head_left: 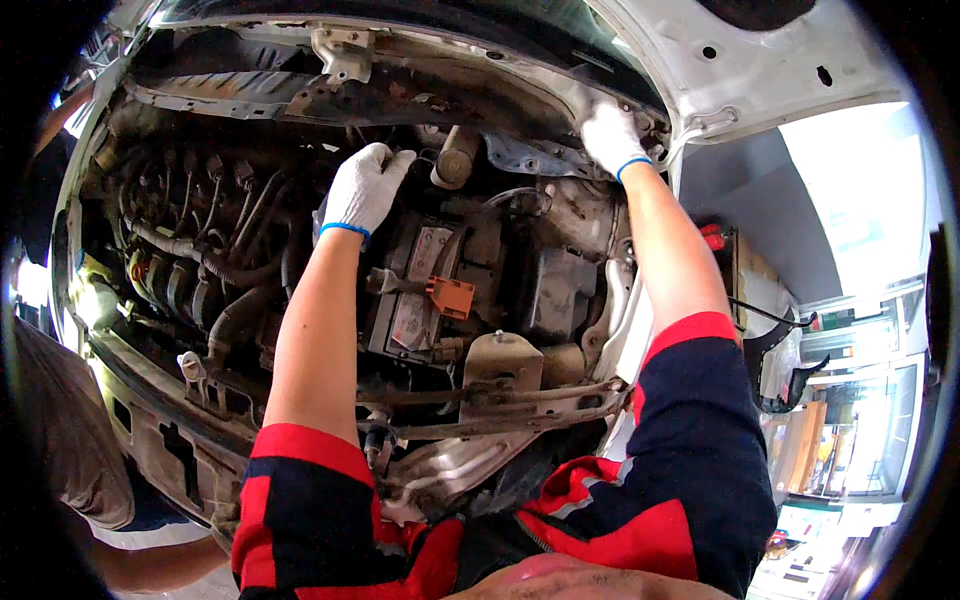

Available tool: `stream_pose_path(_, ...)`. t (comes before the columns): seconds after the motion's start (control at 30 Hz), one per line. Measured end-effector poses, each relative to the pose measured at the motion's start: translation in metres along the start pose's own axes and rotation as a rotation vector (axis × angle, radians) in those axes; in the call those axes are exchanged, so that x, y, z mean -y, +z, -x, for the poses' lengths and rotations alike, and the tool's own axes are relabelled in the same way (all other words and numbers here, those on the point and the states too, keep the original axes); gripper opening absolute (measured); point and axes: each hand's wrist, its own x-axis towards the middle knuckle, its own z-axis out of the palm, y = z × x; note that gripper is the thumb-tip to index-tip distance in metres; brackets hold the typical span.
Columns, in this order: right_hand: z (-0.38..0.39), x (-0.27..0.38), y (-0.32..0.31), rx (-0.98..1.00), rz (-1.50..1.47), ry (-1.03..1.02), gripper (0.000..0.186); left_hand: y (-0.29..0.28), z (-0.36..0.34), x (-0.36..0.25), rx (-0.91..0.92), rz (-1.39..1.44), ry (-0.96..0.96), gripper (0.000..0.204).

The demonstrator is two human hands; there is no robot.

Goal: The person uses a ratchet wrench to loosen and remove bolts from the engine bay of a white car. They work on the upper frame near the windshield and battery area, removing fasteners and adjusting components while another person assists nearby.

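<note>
My left hand [368, 190], in a white knit glove with a blue cuff, is above the rear middle of the engine bay. Its fingers are curled with the thumb to the right; what they close on, if anything, is hidden. Just right of it stands a dirty round canister [456, 160]. My right hand [612, 138], gloved alike, reaches to the far right corner of the bay, near the hood hinge [708, 124]. Motion smears its fingers. Below my left hand lies a battery [425, 250] with an orange connector cover [451, 297] on its right side.
A raised white hood [800, 60] hangs over the right. Hoses and wiring [200, 245] crowd the left of the bay. The front crossmember [500, 395] runs between me and the engine. At the left edge, another person's arm [160, 565] and clothing [70, 430] are close to the car.
</note>
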Motion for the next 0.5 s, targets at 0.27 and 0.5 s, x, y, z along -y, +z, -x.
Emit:
stream_pose_path(0.27,-0.005,0.011,0.005,-0.042,-0.927,0.428,0.023,0.001,0.0,0.006,-0.017,-0.029,0.015,0.046)
stream_pose_path(0.5,0.012,-0.008,-0.02,0.063,0.254,-0.641,0.032,-0.003,0.001,0.001,-0.012,-0.026,0.009,0.046)
